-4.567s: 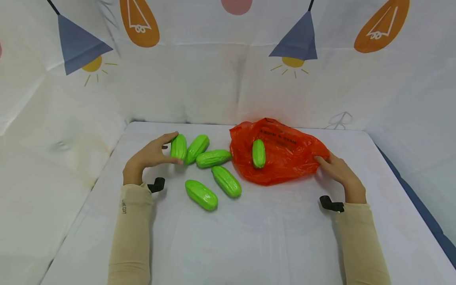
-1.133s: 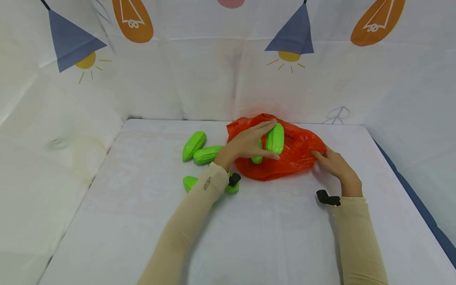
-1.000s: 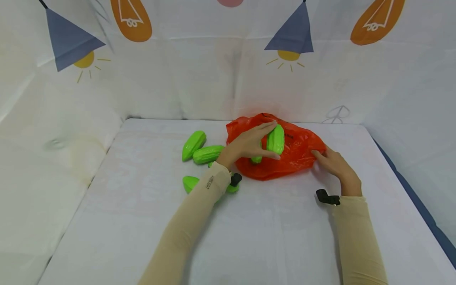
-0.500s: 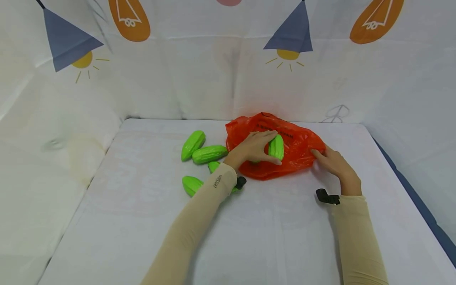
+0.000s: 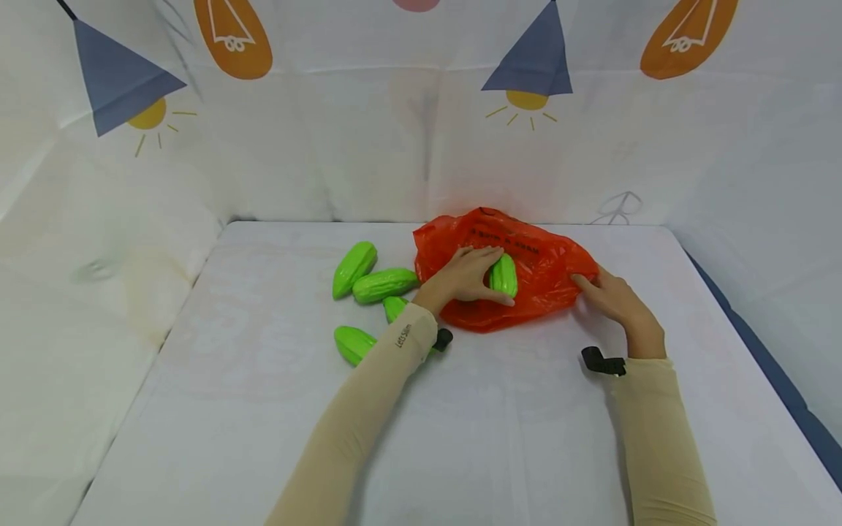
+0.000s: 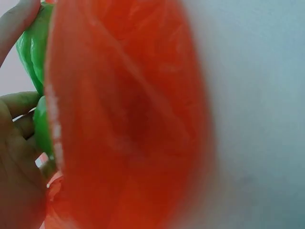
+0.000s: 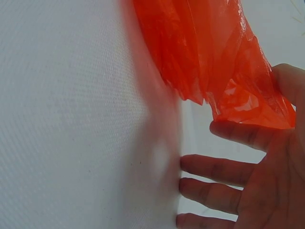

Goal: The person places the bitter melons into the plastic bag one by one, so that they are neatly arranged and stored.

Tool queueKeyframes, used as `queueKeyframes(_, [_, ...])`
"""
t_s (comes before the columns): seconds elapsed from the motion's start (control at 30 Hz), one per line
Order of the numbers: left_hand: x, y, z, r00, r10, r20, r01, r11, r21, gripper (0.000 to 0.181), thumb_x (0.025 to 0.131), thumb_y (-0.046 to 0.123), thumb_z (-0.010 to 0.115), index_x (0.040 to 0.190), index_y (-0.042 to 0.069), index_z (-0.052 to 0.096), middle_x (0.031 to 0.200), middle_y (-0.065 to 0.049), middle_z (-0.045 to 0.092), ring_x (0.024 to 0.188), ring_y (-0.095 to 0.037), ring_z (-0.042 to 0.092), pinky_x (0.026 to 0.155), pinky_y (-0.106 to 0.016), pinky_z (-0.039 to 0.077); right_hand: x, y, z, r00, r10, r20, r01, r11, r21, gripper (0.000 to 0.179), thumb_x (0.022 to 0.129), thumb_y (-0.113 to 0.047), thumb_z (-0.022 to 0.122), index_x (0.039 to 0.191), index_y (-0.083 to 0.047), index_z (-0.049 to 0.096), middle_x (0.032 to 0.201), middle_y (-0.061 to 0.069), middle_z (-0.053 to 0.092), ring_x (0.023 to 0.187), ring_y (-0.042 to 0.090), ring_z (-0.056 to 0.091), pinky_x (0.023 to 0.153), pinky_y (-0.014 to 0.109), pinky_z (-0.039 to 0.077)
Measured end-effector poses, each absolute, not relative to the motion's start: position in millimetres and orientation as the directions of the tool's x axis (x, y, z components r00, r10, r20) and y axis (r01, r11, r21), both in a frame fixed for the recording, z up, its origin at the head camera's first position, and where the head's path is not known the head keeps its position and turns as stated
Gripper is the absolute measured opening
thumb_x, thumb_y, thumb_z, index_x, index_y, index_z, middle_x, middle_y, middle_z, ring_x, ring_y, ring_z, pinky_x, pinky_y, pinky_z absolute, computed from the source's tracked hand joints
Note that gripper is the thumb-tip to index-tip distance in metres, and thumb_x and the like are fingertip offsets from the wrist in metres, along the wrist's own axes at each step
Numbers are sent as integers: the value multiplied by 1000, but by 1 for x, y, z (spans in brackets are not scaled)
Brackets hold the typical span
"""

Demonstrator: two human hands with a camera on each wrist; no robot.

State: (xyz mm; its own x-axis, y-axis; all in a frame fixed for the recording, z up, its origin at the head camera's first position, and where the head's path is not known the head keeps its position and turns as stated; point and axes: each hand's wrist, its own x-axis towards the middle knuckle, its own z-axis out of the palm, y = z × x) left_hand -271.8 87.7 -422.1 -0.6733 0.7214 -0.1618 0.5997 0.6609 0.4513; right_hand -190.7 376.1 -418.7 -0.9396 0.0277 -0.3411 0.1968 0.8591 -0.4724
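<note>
The left hand (image 5: 468, 279), its arm angled inward, grips a ribbed, bright-green gourd (image 5: 505, 277) at the crumpled red bag (image 5: 546, 264) (in or on it, I cannot tell); the right hand (image 5: 615, 298) pinches the bag's side.

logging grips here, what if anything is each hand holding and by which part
The left hand grips a green vegetable by its two ends; the right hand pinches the red bag by its right end.

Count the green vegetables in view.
6. One green vegetable in the left hand; another by its fingers, left wrist view only; two left of the red bag; two partly behind the left sleeve. More may be hidden.
</note>
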Motion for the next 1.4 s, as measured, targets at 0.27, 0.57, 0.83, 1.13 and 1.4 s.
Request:
queueKeyframes(0.27, [-270,90,-427,-679,719,-147,637,676,371,106,78,70,66,158,16,21,164,0,22,152,-16,14,125,-39,1,-191,377,-419,-940,27,-341,193,865,-463,87,98,-66,26,158,-7,4,152,33,29,134,53,33,105,72,29])
queueKeyframes(0.57, [-268,98,-428,-705,690,-163,625,714,315,108,75,69,70,157,18,23,163,2,24,152,-15,14,125,-38,1,-190,376,-418,-944,17,-330,183,858,-479,86,98,-64,26,158,-6,5,152,31,30,133,51,34,105,72,29])
queueKeyframes(0.83, [-266,102,-427,-709,675,-205,619,735,277,112,75,71,68,158,18,17,164,2,18,153,-15,10,125,-39,0,-190,378,-419,-940,19,-339,188,860,-475,87,98,-65,26,158,-6,4,152,32,29,134,52,33,105,72,29])
queueKeyframes(1.13, [-262,98,-426,-705,678,-206,625,732,272,111,77,72,65,158,16,15,165,1,15,153,-15,7,125,-39,-3,-190,376,-419,-944,15,-328,179,862,-475,85,99,-64,25,157,-6,5,151,33,30,133,52,34,106,72,29])
queueKeyframes(1.4, [-261,94,-426,-711,677,-189,625,733,269,110,77,72,64,158,15,16,165,2,14,153,-15,5,125,-39,-3,-190,378,-420,-951,11,-310,163,869,-468,85,99,-63,25,157,-4,8,150,34,32,131,52,37,106,70,30])
